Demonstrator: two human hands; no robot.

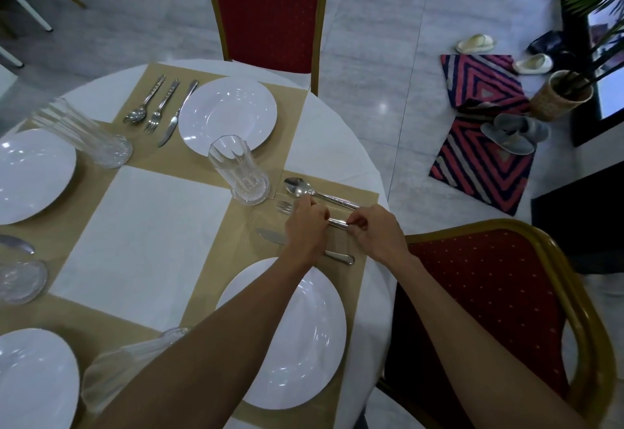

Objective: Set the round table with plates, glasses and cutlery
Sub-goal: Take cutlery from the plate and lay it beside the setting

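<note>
Both hands work at the right-hand place setting of the round table (337, 131). My left hand (305, 226) and my right hand (374, 231) pinch the fork (285, 206) by its handle, one at each end. The fork lies between a spoon (300, 187) and a knife (270, 235) on a tan placemat (358, 256). A white plate (304, 337) sits nearer me on the same mat, partly under my left forearm. An upside-down glass (241, 172) stands just left of the spoon.
The far setting has a plate (228, 114) with a spoon, fork and knife (158, 106) beside it. More plates (30, 175) and glasses (84, 133) stand on the left. Red chairs (266, 10) (489, 303) flank the table. A striped rug and slippers lie on the floor at right.
</note>
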